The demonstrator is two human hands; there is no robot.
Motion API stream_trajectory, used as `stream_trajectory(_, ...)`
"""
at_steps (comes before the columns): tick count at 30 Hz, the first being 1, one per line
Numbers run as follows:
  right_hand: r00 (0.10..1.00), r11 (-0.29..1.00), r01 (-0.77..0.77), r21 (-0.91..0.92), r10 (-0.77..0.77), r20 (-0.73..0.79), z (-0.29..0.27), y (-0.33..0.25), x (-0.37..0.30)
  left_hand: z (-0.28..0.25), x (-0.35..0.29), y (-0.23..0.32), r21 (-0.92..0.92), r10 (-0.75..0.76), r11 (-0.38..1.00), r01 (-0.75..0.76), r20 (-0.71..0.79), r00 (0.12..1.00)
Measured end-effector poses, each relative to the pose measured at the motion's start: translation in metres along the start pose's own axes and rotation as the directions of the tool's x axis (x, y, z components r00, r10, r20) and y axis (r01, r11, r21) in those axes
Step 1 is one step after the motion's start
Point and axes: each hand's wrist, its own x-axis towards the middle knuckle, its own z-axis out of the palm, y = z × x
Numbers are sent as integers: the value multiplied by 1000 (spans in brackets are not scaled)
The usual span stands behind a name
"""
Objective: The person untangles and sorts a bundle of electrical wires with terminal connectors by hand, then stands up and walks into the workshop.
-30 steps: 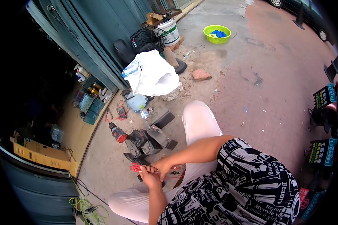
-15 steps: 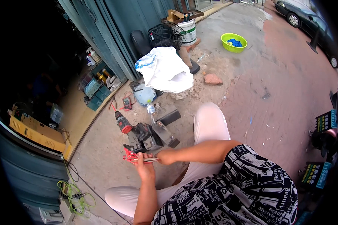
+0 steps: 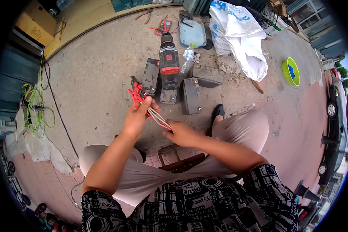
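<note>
A bundle of wires (image 3: 155, 115), pale and red strands together, stretches between my two hands above the ground. My left hand (image 3: 138, 118) is closed around it just below a cluster of red-sleeved ends (image 3: 135, 92), with the thumb on top. My right hand (image 3: 183, 133) grips the other end; its fingertips are partly hidden. Just beyond my hands stand several dark, dusty block-shaped batteries (image 3: 191, 96). Among them a black and red cordless drill (image 3: 169, 60) stands out, its lower part hard to separate from the batteries. A clear plastic bottle (image 3: 187, 58) leans beside the drill.
Farther off lie a red multimeter (image 3: 165, 25) with leads, pliers (image 3: 144, 16) and a bluish plastic container (image 3: 192, 34). A white sack (image 3: 239, 34) and a green basin (image 3: 291, 72) are to the right. Green cable (image 3: 35, 110) and a black cord (image 3: 62, 112) lie at left.
My view has turned, so the drill and batteries now appear straight ahead and upright. Both hands keep hold of the wires, and the right hand now shows more fully.
</note>
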Motion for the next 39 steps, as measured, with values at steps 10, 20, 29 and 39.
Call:
stream_trajectory(10,809,824,-496,273,325,490,0,18,34,-19,61,-19,-649,-603,646,401,-111,790)
stream_trajectory(20,683,766,-607,209,369,631,3,14,18,-4,60,-25,-722,-779,536,437,-224,585)
stream_trajectory(29,425,606,-795,16,539,728,-11,-8,7,19,31,-28,-719,-793,515,465,-194,578)
stream_trajectory(39,442,694,-715,-85,543,714,-64,-171,22,-43,-72,91,-867,-672,498,14,-375,638)
